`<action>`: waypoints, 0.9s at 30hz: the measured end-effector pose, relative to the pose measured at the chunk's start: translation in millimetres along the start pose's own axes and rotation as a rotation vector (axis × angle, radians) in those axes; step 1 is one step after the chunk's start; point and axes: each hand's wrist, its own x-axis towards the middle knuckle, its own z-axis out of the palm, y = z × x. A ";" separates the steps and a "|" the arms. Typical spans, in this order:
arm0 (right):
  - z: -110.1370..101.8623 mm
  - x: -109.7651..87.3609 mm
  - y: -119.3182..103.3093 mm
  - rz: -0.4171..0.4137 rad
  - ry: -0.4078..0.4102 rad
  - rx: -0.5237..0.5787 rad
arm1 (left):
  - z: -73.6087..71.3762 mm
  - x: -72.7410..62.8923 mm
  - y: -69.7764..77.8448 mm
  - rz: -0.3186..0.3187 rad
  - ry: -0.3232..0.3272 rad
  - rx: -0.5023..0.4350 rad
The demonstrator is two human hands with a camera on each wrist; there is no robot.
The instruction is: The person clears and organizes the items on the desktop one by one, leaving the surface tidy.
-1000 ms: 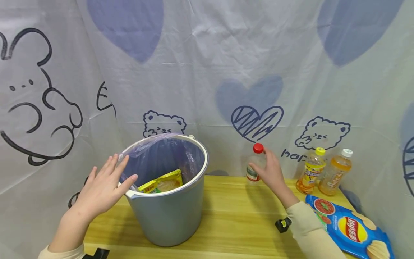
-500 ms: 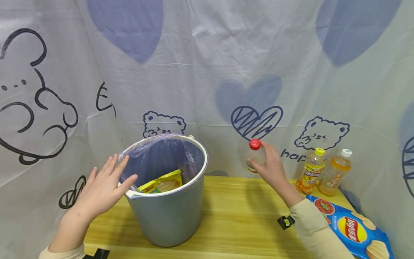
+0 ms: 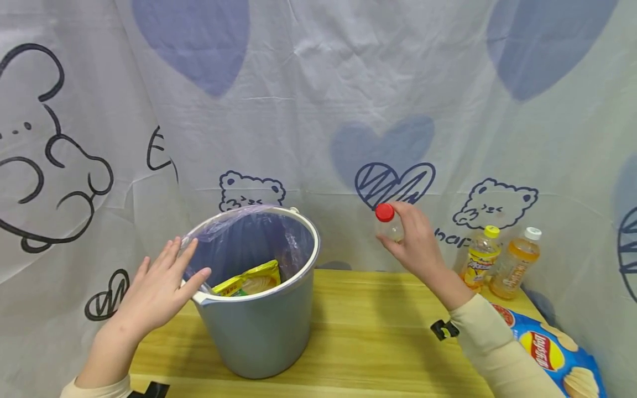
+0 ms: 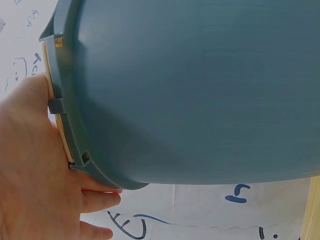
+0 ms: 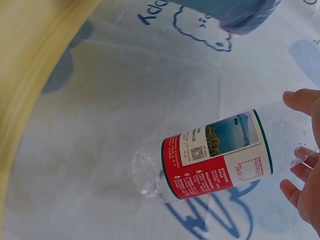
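My right hand (image 3: pixel 417 243) grips a clear plastic bottle (image 3: pixel 390 225) near its neck, just under the red cap. In the right wrist view the bottle's red and white label (image 5: pixel 215 157) shows, and its base points away from the fingers. The bottle is held up off the table. My left hand (image 3: pixel 158 287) rests with spread, straight fingers on the left rim of a grey trash bin (image 3: pixel 259 337). A purple plastic liner (image 3: pixel 293 237) lines the bin, and a yellow snack packet (image 3: pixel 249 279) lies inside it.
Two drink bottles stand at the right back: a yellow-capped bottle (image 3: pixel 480 260) and a white-capped bottle (image 3: pixel 515 264). A blue chip bag (image 3: pixel 552 348) lies in front of them, partly behind the right sleeve. A printed cloth (image 3: pixel 308 138) hangs behind the wooden table (image 3: pixel 358 342).
My right hand has lifted the bottle from the table, up and slightly left, and its cap now tilts toward the left. The left hand has stayed on the bin rim.
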 end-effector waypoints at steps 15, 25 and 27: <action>-3.2 35.0 -34.7 -0.096 0.089 0.104 | 1.1 -2.7 1.4 -0.001 0.009 -0.012; -1.8 52.9 -63.7 -0.043 0.223 0.250 | 0.4 -3.2 2.2 0.000 0.018 -0.006; -1.7 55.9 -69.6 -0.037 0.247 0.285 | 0.4 -3.5 2.3 0.000 0.019 -0.005</action>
